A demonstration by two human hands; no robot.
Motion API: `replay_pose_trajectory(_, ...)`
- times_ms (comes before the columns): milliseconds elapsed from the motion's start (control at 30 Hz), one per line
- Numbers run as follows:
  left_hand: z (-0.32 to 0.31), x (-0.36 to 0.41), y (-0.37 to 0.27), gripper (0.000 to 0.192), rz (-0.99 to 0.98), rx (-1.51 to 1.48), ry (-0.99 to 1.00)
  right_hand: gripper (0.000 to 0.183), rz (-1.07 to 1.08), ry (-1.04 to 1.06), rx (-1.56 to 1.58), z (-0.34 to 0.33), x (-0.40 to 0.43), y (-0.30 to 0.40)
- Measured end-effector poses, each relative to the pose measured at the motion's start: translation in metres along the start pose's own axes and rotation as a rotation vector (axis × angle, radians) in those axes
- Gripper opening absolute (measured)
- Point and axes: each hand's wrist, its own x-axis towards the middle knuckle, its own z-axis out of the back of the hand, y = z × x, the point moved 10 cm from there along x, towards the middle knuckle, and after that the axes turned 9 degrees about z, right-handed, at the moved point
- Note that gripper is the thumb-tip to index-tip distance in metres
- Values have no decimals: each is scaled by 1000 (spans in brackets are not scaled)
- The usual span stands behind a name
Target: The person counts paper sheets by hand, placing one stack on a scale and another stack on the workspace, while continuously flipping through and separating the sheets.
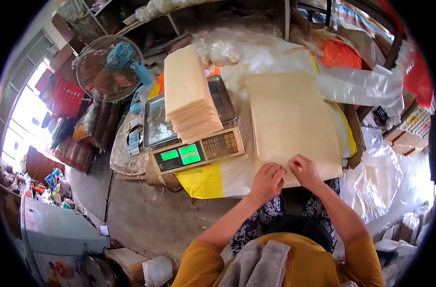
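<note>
A flat stack of large thin tan sheets (293,118) lies in front of me on the covered table. At its near edge my left hand (269,180) has curled fingers at the left corner. My right hand (305,173) is close beside it, fingers bent, over the same edge. The top sheet's near-left edge looks raised, but whether either hand pinches it is hidden by the fingers. To the left, a pile of folded tan sheets (189,89) rests on the metal pan (155,120) of a digital scale (198,149) with lit green displays.
A blue desk fan (122,59) stands beyond the scale at the left. Clear plastic bags (221,50) line the table's far side. Plastic sheeting (374,175) hangs at the right. Yellow-and-white sacking (203,181) overhangs the table's front edge.
</note>
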Motion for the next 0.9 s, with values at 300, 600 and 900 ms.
replay_pose_trajectory(300,-44,-10,18,16,209,173,181,13,-194,-152,-131,51,44,-7)
replay_pose_trajectory(600,-57,14,48,45,104,57,101,43,453,210,-846,9,2,37)
replay_pose_trajectory(900,-68,19,52,61,251,488,301,38,106,78,-754,138,142,117)
